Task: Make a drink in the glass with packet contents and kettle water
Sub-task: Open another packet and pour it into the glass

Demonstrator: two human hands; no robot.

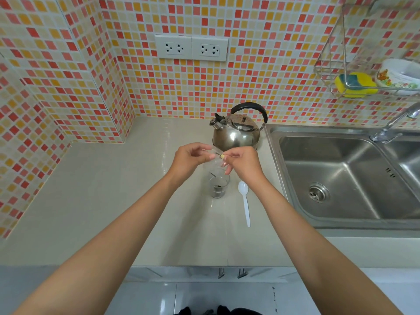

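Glass (218, 186) stands on the pale counter (113, 201) near the middle, with a dark layer of what looks like packet contents already at its bottom. Just above it a clear, nearly see-through packet (213, 163) hangs mouth-down, pinched at its top edge by both hands: the left hand (191, 159) and the right hand (244, 163) each have thumb and forefinger clamped together on the film, the remaining fingers (228, 170) of the right hand loosely spread. Emptying seems to be the step in hand, and it appears almost done. To finish it well, the packet's opening should stay directly over the rim, and a light shake or tap would loosen any grains clinging to the plastic, without letting the flimsy film brush the glass and tip it. A white plastic spoon (245, 202) lies just right of the glass, and the steel kettle (236, 130) sits beyond it on the far side. Further right is the sink (341, 173).
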